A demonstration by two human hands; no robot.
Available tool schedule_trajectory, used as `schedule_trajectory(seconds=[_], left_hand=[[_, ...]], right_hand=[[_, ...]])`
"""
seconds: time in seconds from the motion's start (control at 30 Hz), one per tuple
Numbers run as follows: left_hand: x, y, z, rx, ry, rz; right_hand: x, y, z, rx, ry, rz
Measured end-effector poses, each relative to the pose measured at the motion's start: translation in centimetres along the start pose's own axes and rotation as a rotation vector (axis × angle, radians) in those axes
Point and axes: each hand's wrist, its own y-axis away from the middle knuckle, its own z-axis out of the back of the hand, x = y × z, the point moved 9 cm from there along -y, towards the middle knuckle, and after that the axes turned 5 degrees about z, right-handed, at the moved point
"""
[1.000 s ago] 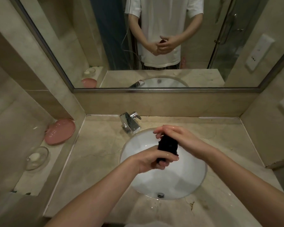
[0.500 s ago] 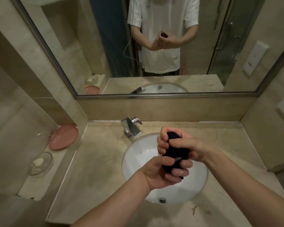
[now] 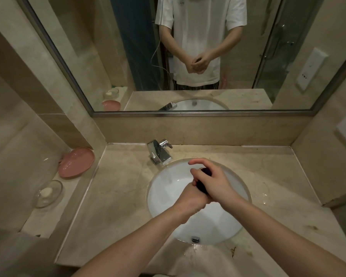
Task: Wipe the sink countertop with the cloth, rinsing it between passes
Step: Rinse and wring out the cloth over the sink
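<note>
Cloth [image 3: 203,183]: dark, bunched small, held over the basin [image 3: 168,194]; only two slivers show, one above and one below the right knuckles, the rest hidden by both hands.
Right hand [image 3: 212,183]: on top, fingers curled round the cloth, forefinger lifted free and pointing left.
Left hand [image 3: 190,198]: underneath, largely covered by the right; its fingers appear wrapped on the cloth's lower end, fingertips not visible.
Basin: white, round, set into the counter [image 3: 118,188]; drain [image 3: 195,239] at its near edge.
Counter: beige stone, wet patches right of the basin, brown stains near the front right corner.
Tap [image 3: 159,152]: chrome, behind the basin; whether water runs cannot be told.
Side ledge, left: pink dish [image 3: 76,162]; glass dish [image 3: 48,193] with a pale lump, probably soap.
Mirror [image 3: 128,56]: reflects a torso in a white shirt with clasped hands, cut off at the top edge.
</note>
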Motion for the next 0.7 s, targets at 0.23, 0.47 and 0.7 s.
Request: schedule_trajectory(seconds=[0.23, 0.47, 0.7], left_hand=[[1.3, -1.1, 1.1, -0.206, -0.123, -0.109], [2.2, -2.5, 1.8, -0.233, -0.239, 0.005], [0.8, -0.8, 1.8, 0.348, 0.286, 0.098]], right_hand=[[-1.6, 0.6, 0.5, -0.360, 0.076, 0.079], [-3.4, -0.8, -0.1, -0.350, 0.024, -0.054], [0.8, -1.8, -0.8, 0.333, 0.086, 0.006]])
